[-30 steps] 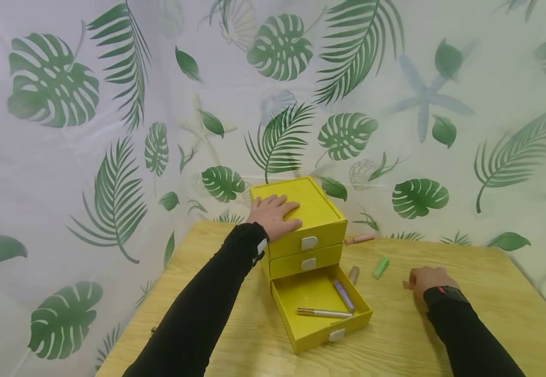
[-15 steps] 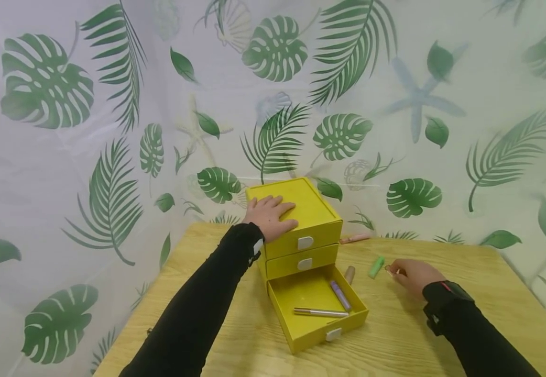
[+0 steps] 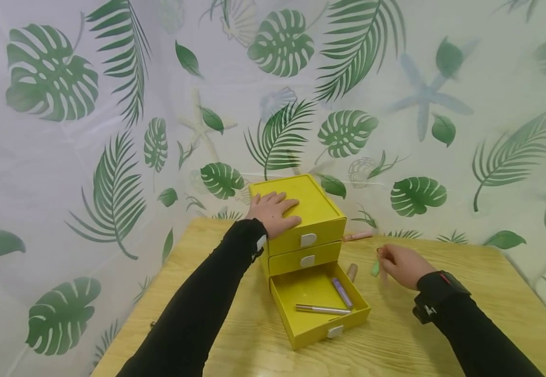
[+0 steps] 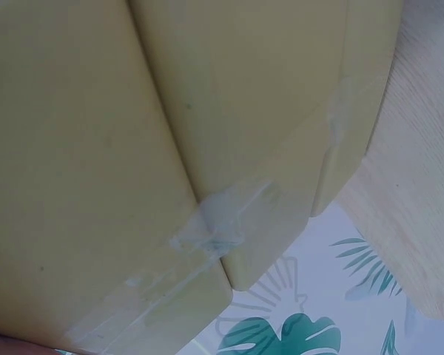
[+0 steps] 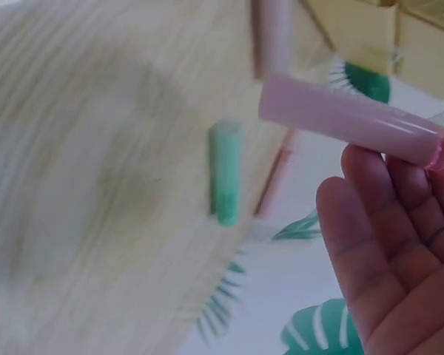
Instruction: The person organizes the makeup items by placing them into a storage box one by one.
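Note:
My left hand [image 3: 274, 213] lies with spread fingers on the top of a yellow drawer box [image 3: 308, 196], at its left edge. In the left wrist view the box's taped side [image 4: 229, 140] fills most of the picture. The bottom drawer [image 3: 301, 327] is pulled out and holds a purple tube [image 3: 342, 293] and a slim silver pen-like stick [image 3: 322, 309]. My right hand [image 3: 406, 266] pinches a glossy pink tube [image 5: 348, 118] by one end, above the table. Below it lies a short green tube [image 5: 226, 174], partly hidden by the hand in the head view.
A brown tube [image 3: 352, 272] lies close beside the box's right side. Farther back is a pinkish, pen-like stick [image 3: 359, 236]. The wooden table [image 3: 240, 314] meets a leaf-printed curtain [image 3: 273, 104] at the back and left.
My right hand has lifted the pink tube and moved left and away from me, to above the green tube. The left hand stays on the box; the drawer has not moved.

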`<state>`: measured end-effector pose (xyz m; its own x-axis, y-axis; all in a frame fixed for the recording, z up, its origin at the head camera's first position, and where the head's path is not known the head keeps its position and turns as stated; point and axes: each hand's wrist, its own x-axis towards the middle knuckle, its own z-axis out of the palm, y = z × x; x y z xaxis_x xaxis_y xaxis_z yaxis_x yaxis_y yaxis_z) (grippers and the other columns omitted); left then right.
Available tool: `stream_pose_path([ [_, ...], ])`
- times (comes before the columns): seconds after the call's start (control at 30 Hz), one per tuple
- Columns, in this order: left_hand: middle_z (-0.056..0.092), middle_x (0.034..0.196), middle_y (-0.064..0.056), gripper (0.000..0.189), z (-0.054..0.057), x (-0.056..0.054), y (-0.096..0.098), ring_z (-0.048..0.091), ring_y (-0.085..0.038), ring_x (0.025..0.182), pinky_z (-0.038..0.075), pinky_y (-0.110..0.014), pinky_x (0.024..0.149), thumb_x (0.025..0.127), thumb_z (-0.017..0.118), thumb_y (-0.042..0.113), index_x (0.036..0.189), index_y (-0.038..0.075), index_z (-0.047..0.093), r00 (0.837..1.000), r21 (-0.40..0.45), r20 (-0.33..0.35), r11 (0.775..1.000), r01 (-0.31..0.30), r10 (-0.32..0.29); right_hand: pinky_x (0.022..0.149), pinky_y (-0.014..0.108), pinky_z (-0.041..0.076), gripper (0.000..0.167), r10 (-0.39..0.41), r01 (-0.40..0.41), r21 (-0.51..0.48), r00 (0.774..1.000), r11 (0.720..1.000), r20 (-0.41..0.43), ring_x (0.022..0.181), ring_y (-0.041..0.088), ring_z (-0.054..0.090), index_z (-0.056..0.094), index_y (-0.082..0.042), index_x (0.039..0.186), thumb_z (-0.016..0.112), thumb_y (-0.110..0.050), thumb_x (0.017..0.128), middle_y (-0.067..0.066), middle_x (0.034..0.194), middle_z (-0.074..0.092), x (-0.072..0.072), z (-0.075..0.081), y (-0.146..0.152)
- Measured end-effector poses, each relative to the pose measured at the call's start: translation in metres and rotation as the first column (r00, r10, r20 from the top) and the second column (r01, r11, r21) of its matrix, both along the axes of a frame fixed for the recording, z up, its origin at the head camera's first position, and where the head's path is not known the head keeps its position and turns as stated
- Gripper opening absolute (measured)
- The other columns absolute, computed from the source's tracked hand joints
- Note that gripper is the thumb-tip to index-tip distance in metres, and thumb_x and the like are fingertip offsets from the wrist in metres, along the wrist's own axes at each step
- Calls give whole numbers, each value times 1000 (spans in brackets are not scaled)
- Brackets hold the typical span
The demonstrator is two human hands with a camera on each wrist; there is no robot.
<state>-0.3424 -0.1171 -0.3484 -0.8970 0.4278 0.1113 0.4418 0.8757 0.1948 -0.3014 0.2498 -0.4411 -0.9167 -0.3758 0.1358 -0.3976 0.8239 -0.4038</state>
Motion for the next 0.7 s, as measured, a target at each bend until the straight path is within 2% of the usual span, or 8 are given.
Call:
stream_pose_path([
  [0.13, 29, 165, -4, 62, 0, -1, 0, 20, -27, 152, 8, -55, 122, 102, 42, 59, 157, 30, 40, 1000, -3, -1, 1000, -5, 5, 62, 35, 37, 3, 2, -2, -39, 1000, 999, 0, 68, 18, 46, 54, -7, 95, 55, -8, 98, 3, 79, 49, 5, 11, -11],
  [0.23, 29, 165, -4, 62, 1, 0, 1, 20, -28, 152, 8, -56, 122, 102, 42, 59, 157, 30, 40, 1000, -7, -1, 1000, -6, 6, 62, 36, 36, 4, 22, -23, -51, 1000, 998, -17, 68, 17, 46, 53, -9, 93, 53, -7, 97, 1, 80, 51, 9, 19, -22],
  [0.3, 29, 165, -4, 62, 3, 0, 1, 21, -28, 152, 9, -56, 122, 102, 41, 59, 157, 30, 40, 1000, -9, -2, 1000, -4, 4, 63, 35, 38, 5, 49, -51, -52, 998, 997, -38, 67, 15, 49, 55, -10, 95, 53, -7, 97, -1, 80, 54, 13, 24, -30],
  [0.4, 30, 165, -5, 62, 3, 1, 1, 21, -28, 152, 9, -57, 122, 103, 41, 59, 157, 30, 40, 1000, -9, -3, 1000, 0, 0, 66, 34, 46, 11, 120, -123, -21, 986, 992, -119, 73, 12, 56, 61, -12, 98, 56, -3, 96, -2, 89, 63, 17, 28, -45],
  [0.47, 30, 165, -5, 62, 1, -1, 1, 21, -28, 152, 8, -57, 122, 103, 41, 59, 157, 30, 40, 1000, -3, -2, 1000, -2, 2, 67, 33, 50, 16, 176, -175, 23, 967, 984, -185, 75, 11, 59, 65, -12, 103, 58, -1, 94, 0, 94, 66, 22, 30, -57],
  [0.57, 30, 164, -5, 62, -2, -3, 1, 21, -28, 152, 9, -57, 122, 102, 41, 59, 157, 30, 41, 1000, 3, -5, 1000, -7, 7, 74, 35, 55, 19, 275, -251, 118, 917, 961, -288, 87, 13, 63, 69, -11, 108, 62, -2, 93, 1, 105, 68, 29, 32, -79],
  [0.63, 31, 164, -5, 62, -3, -4, 2, 21, -28, 152, 8, -56, 122, 102, 41, 59, 157, 29, 42, 1000, 4, -8, 1000, -11, 11, 73, 34, 56, 21, 335, -289, 183, 888, 940, -316, 86, 12, 63, 70, -10, 112, 66, -4, 92, -2, 102, 67, 32, 31, -92],
  [0.7, 32, 164, -5, 61, -3, -2, 3, 22, -28, 152, 9, -56, 122, 102, 42, 58, 156, 29, 43, 1000, 3, -16, 1000, -12, 12, 72, 31, 55, 23, 380, -316, 236, 870, 919, -314, 83, 11, 61, 70, -11, 115, 69, -7, 92, -4, 98, 65, 34, 26, -104],
])
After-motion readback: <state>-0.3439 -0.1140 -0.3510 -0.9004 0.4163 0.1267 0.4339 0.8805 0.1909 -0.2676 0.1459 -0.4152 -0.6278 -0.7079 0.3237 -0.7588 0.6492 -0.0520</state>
